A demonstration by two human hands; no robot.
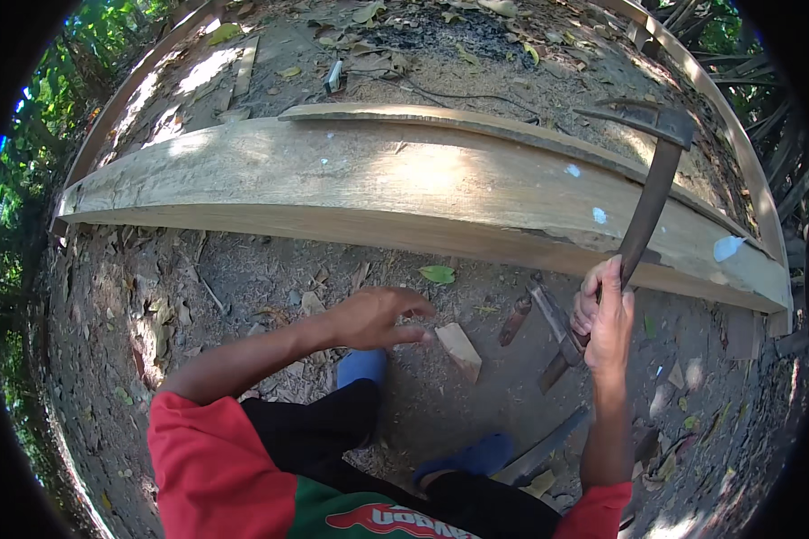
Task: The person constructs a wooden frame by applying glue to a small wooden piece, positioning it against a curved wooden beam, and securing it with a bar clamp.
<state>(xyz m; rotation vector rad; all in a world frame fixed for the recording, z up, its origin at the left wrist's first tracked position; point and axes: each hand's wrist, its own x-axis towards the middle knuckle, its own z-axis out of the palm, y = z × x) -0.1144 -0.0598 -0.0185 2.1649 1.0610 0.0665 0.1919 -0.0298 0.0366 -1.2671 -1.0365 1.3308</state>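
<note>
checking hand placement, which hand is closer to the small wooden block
The left hand, just left of the small wooden block and holding nothing. The right hand is farther off, gripping an adze-like tool.

My left hand (376,318) is loosely half-curled, left forearm (243,362) angled inward. My right hand (608,314) is clenched, right forearm (608,431) extended forward.

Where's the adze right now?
In the head view, the adze is at the right, its handle gripped in the right hand; the handle crosses the long wooden beam in the picture, with the head at upper right.
</note>
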